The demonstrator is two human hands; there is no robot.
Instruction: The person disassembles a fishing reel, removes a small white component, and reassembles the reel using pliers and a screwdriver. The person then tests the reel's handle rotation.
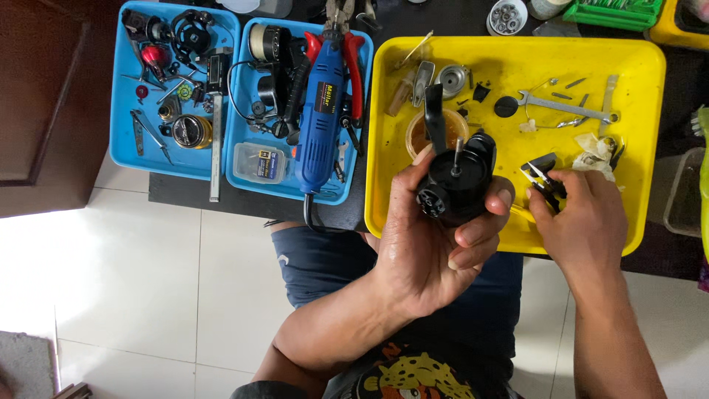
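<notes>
The black reel body [456, 181], a thin metal shaft standing out of it, is held over the near edge of the yellow tray [635, 66]. The left hand [425, 244] rises from below, fingers curled tight around it, hiding its underside. The right hand [583, 222] rests on the tray, fingertips pinched on small black pliers [541, 176], mostly covered.

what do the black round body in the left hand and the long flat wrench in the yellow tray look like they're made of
Black round reel-like body: probably moulded plastic or painted metal, going by its smooth semi-gloss sheen; a bare metal shaft sticks up from it. Long flat wrench: bare steel by its dull silver-grey surface. Yellow tray: glossy plastic.
</notes>
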